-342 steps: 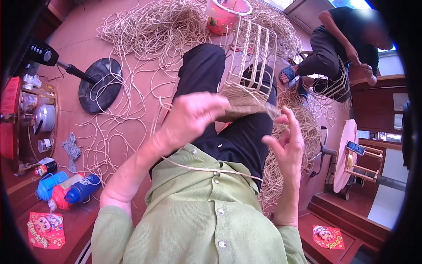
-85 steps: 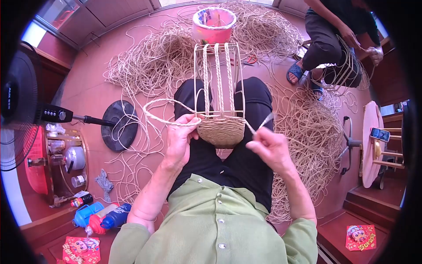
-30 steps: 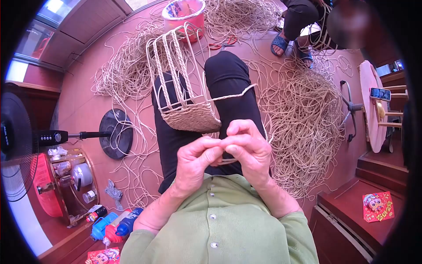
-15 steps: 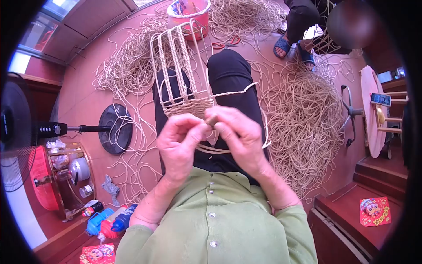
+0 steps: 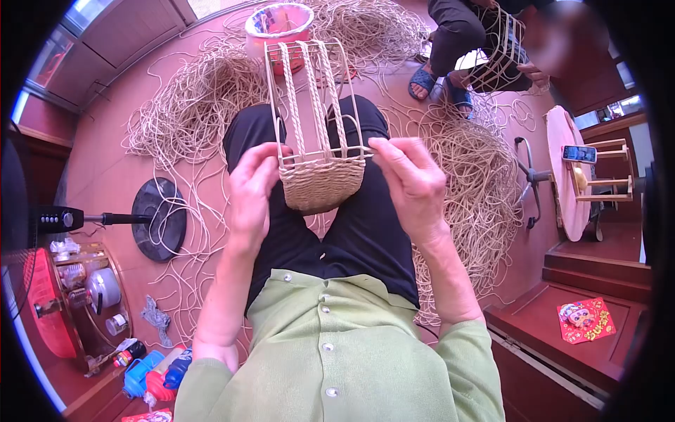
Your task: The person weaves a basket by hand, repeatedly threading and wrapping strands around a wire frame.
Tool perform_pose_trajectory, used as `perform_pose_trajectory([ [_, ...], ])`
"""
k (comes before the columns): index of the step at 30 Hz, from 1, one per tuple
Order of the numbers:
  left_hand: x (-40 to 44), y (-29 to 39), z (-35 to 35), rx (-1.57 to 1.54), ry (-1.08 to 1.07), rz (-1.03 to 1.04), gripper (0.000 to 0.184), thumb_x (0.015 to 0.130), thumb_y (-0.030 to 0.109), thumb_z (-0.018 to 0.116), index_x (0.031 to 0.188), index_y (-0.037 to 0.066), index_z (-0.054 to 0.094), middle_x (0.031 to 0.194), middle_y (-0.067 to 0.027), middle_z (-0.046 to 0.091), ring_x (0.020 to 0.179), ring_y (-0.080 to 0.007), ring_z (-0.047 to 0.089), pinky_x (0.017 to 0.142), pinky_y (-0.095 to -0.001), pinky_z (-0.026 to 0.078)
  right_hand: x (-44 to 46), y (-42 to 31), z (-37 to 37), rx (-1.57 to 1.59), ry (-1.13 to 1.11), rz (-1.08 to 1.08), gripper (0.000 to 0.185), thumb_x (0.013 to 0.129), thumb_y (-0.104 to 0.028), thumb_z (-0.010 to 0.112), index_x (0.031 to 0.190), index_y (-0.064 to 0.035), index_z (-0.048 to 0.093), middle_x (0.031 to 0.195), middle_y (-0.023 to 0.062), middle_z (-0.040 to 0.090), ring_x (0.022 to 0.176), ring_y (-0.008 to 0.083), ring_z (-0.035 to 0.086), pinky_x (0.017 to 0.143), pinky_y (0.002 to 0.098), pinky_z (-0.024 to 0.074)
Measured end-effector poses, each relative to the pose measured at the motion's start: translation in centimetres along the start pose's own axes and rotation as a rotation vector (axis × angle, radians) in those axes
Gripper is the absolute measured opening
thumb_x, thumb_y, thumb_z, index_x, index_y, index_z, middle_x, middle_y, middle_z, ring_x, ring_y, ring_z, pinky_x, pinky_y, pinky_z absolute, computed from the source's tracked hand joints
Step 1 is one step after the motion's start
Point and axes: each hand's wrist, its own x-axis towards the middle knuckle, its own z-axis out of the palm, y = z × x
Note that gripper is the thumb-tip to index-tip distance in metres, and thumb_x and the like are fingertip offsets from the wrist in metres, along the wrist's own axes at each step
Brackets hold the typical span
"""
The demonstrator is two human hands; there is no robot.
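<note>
A partly woven basket [image 5: 322, 186] rests over my thighs. Its lower part is tightly woven, and open uprights with twisted cords rise to a top frame. At its left edge, my left hand [image 5: 253, 190] is closed, with thumb and fingers pinching the frame at the top of the weave. On the opposite side, my right hand [image 5: 413, 184] pinches the end of a pale cord strand [image 5: 356, 149] that runs along the top of the weave. Part of each grip is hidden behind the fingers.
Loose pale cord [image 5: 467, 204] lies in heaps on the floor. A pink bucket [image 5: 280, 32] stands ahead. Another person [image 5: 457, 35] holds a basket frame [image 5: 503, 53] at upper right. A fan base [image 5: 159, 218] and bottles [image 5: 144, 373] are on my left, a stool [image 5: 568, 172] right.
My hands were together in front of the basket, pinching something small. Now they are apart at its two sides. The basket has turned and sits more centrally, its woven part in full view.
</note>
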Motion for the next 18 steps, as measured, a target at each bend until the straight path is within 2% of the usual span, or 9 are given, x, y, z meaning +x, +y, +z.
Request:
perform_pose_trajectory([
  [1,1.4,-0.4,-0.8,-0.034,-0.155,-0.200,0.023,0.100,0.009,0.055,0.119,-0.002,0.062,0.114,-0.0102,0.067,0.106,-0.0159,0.065,0.097,-0.0303,0.052,0.0,0.2,0.6,-0.022,-0.021,-0.014,0.028,0.082,0.001,0.074,0.110,-0.0033,0.069,0.091,0.0112,0.066,0.078,0.0226,0.068,0.065,0.0326,0.0542],
  [3,3.3,-0.1,-0.1,-0.014,-0.367,-0.334,0.026,0.099,0.012,0.059,0.120,-0.002,0.063,0.111,-0.0097,0.070,0.101,-0.0160,0.068,0.092,-0.0286,0.053,0.0,0.5,1.2,-0.115,-0.025,-0.087,0.021,0.082,-0.001,0.073,0.103,-0.0035,0.069,0.087,0.0100,0.066,0.077,0.0251,0.067,0.064,0.0345,0.0543],
  [6,5.8,0.3,1.3,-0.062,-0.579,-0.446,0.030,0.095,0.014,0.066,0.121,-0.001,0.065,0.108,-0.0095,0.072,0.095,-0.0159,0.069,0.088,-0.0286,0.055,0.3,0.2,1.3,-0.220,-0.078,-0.168,0.019,0.079,-0.001,0.073,0.097,-0.0039,0.068,0.087,0.0097,0.064,0.076,0.0265,0.067,0.064,0.0362,0.0543],
  [9,7.5,-1.6,2.5,0.020,-0.742,-0.404,0.034,0.091,0.015,0.072,0.121,0.000,0.066,0.107,-0.0089,0.072,0.094,-0.0148,0.069,0.085,-0.0282,0.056,0.5,-0.3,1.1,-0.223,-0.179,-0.182,0.025,0.076,-0.002,0.066,0.101,-0.0022,0.064,0.092,0.0095,0.061,0.084,0.0267,0.065,0.068,0.0384,0.0541],
  [10,7.5,-1.9,2.7,-0.092,-0.801,-0.425,0.036,0.088,0.017,0.075,0.119,0.000,0.067,0.105,-0.0084,0.072,0.092,-0.0137,0.069,0.082,-0.0274,0.056,0.6,-0.3,1.3,-0.199,-0.182,-0.155,0.024,0.077,-0.002,0.066,0.100,-0.0028,0.064,0.092,0.0094,0.060,0.083,0.0266,0.065,0.068,0.0385,0.0538],
  [13,8.3,-3.6,1.8,-0.096,-0.808,-0.361,0.035,0.088,0.017,0.075,0.118,0.000,0.067,0.103,-0.0076,0.072,0.090,-0.0133,0.069,0.080,-0.0262,0.056,0.6,-0.3,2.2,-0.115,-0.155,-0.074,0.020,0.078,-0.004,0.070,0.098,-0.0045,0.065,0.090,0.0090,0.061,0.081,0.0264,0.065,0.067,0.0381,0.0528],
  [15,8.1,-3.0,1.7,-0.060,-0.768,-0.296,0.030,0.087,0.017,0.076,0.111,-0.001,0.070,0.098,-0.0069,0.072,0.086,-0.0133,0.069,0.078,-0.0266,0.056,0.7,-0.5,3.0,-0.034,-0.086,-0.041,0.017,0.079,-0.005,0.075,0.094,-0.0054,0.067,0.088,0.0085,0.064,0.078,0.0264,0.065,0.065,0.0373,0.0517],
  [18,7.6,-2.3,1.4,0.056,-0.680,-0.215,0.028,0.086,0.018,0.078,0.104,-0.002,0.071,0.093,-0.0059,0.072,0.084,-0.0127,0.069,0.076,-0.0268,0.056,1.0,-0.9,2.6,-0.132,-0.079,-0.047,0.016,0.078,-0.008,0.077,0.092,-0.0075,0.068,0.088,0.0056,0.067,0.080,0.0254,0.066,0.070,0.0368,0.0509],
])
